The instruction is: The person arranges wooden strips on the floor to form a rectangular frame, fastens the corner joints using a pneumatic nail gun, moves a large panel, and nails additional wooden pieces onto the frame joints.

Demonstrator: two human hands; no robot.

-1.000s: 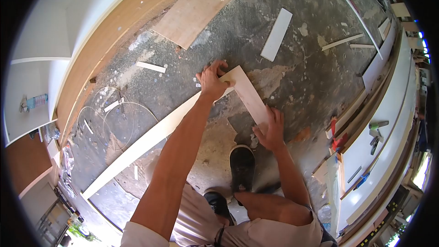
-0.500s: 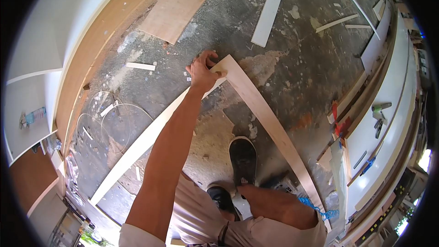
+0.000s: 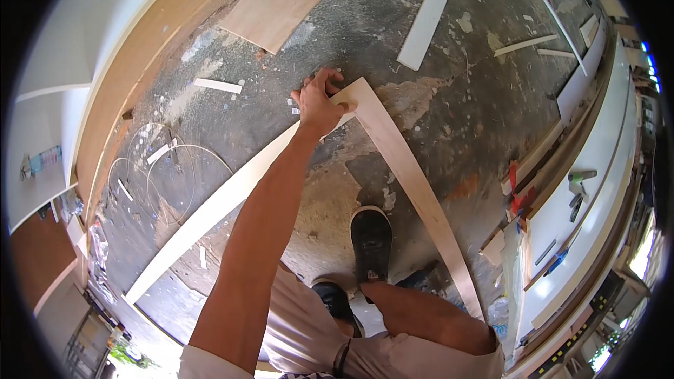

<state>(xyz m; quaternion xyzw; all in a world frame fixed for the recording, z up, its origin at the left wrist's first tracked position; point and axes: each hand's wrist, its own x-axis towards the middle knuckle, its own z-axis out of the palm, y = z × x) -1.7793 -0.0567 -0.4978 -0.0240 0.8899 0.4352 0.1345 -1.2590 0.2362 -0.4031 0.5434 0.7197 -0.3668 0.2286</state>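
Two long pale wood strips meet at a corner on the floor, forming an angle. One strip [image 3: 210, 215] runs down to the lower left, partly behind my forearm; the other strip [image 3: 415, 186] runs down to the lower right, ending beside my knee. My left hand [image 3: 321, 105] is closed on the left strip close to the corner, its thumb on the wood and its fingers curled at the far edge. My right hand does not show.
A wide plywood board [image 3: 281, 7] and a short white board [image 3: 423, 29] lie beyond the corner. Thin wire loops [image 3: 170, 182] lie at left. Stacked white panels [image 3: 583, 140] at right hold a green-handled tool [image 3: 581, 177] and a blue-handled one [image 3: 557, 262].
My right hand, which was on the right strip a second ago, has left the view, so that strip shows along its length. My left hand has stayed near the corner.
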